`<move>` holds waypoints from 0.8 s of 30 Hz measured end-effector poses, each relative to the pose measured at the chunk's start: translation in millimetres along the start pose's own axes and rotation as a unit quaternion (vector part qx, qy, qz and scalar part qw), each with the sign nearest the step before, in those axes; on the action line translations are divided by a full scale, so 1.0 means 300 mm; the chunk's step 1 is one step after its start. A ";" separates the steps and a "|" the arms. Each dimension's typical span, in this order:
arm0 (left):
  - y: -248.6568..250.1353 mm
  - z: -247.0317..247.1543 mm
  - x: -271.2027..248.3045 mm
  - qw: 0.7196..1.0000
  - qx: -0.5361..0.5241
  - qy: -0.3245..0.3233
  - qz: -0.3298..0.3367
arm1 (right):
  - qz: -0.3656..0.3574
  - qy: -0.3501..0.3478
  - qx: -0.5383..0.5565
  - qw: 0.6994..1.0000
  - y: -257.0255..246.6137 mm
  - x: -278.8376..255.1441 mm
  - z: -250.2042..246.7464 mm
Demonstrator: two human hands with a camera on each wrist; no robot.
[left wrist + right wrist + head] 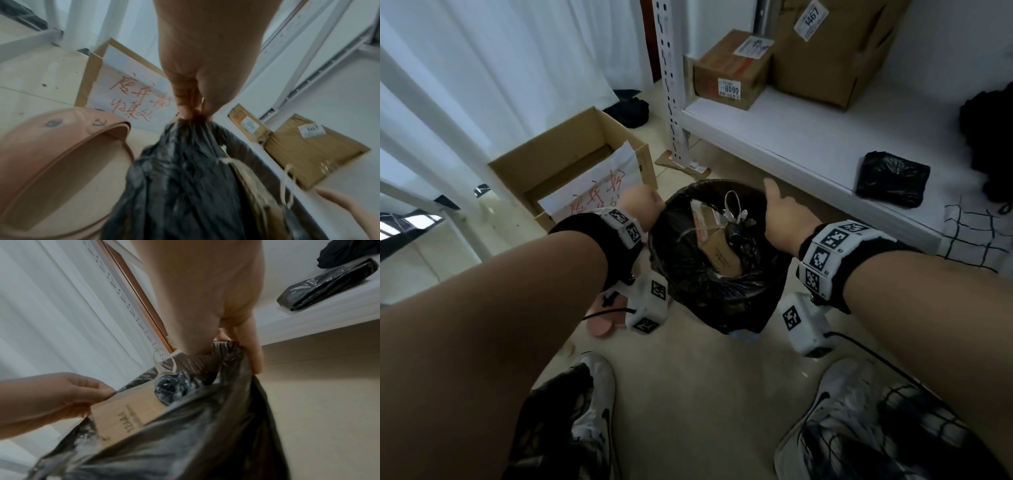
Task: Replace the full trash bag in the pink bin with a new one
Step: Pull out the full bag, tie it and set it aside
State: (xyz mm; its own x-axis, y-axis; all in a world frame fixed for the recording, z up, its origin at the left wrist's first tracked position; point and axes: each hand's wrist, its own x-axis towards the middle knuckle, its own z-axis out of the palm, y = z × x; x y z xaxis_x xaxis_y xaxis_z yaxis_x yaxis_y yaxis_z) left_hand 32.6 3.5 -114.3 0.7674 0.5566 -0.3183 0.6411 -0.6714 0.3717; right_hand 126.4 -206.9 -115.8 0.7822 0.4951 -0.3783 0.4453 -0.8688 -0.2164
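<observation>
A full black trash bag (pixel 709 260) hangs between my hands above the floor, its mouth open on a brown paper bag (pixel 722 253) with a handle. My left hand (pixel 642 202) pinches the gathered left rim (pixel 191 113) between thumb and fingers. My right hand (pixel 784 219) grips the right rim (pixel 226 347), thumb raised. The pink bin (pixel 61 154) stands low beside the bag in the left wrist view; in the head view only a pink piece (pixel 602 323) shows under my left wrist. A folded black bag (pixel 892 178) lies on the white shelf (pixel 774 137).
An open cardboard box (pixel 565 161) with a red-lettered white sheet stands behind the bag on the left. Two taped cartons (pixel 732 68) sit on the shelf, with dark cloth (pixel 986 130) at its right end. A perforated shelf post (pixel 671 78) rises behind. My shoes (pixel 822 404) are below.
</observation>
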 end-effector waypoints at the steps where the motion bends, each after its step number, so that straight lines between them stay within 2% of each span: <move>1: -0.013 -0.005 -0.005 0.998 -0.062 -0.005 -0.011 | -0.002 0.005 -0.004 1.000 0.004 -0.005 -0.002; 3: -0.034 -0.008 -0.026 0.986 -0.147 -0.061 -0.058 | -0.002 0.004 -0.029 1.000 0.004 -0.016 -0.001; 5: -0.046 -0.005 -0.058 0.968 -0.179 -0.131 -0.120 | -0.001 -0.003 -0.055 0.998 -0.009 -0.020 0.003; 7: -0.043 0.005 -0.075 0.949 -0.218 -0.168 -0.153 | 0.006 -0.013 -0.071 0.997 -0.027 -0.018 0.005; 11: -0.035 -0.006 -0.062 0.966 -0.179 -0.109 -0.155 | 0.005 -0.015 -0.119 0.993 -0.037 -0.017 0.008; 13: -0.050 -0.007 -0.044 0.962 -0.188 -0.125 -0.152 | -0.007 -0.009 -0.148 0.989 -0.036 -0.018 0.010; 15: -0.064 0.000 -0.037 0.966 -0.186 -0.109 -0.145 | -0.003 -0.010 -0.163 0.987 -0.044 -0.017 0.006; 18: -0.085 0.006 -0.019 0.953 -0.263 -0.066 -0.136 | -0.009 0.028 -0.175 0.984 -0.069 -0.019 -0.001; 20: -0.087 -0.002 -0.021 0.958 -0.249 -0.061 -0.128 | -0.069 0.101 -0.165 0.979 -0.095 -0.019 -0.007; 22: -0.076 -0.011 -0.019 0.967 -0.222 -0.056 -0.108 | -0.184 0.160 -0.111 0.963 -0.131 -0.017 -0.014; 24: -0.057 -0.024 -0.021 0.978 -0.192 -0.034 -0.077 | -0.306 0.122 -0.100 0.939 -0.170 -0.018 -0.011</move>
State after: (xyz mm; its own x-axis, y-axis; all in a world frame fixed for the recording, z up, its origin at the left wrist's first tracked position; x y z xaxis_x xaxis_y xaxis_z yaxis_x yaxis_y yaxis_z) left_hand 16.9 15.2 -112.3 0.6681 0.5937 -0.4486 0.7142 -0.3427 0.6103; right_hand 101.0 -165.4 -99.7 0.4185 0.9081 -0.0150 0.8979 -0.4162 -0.1437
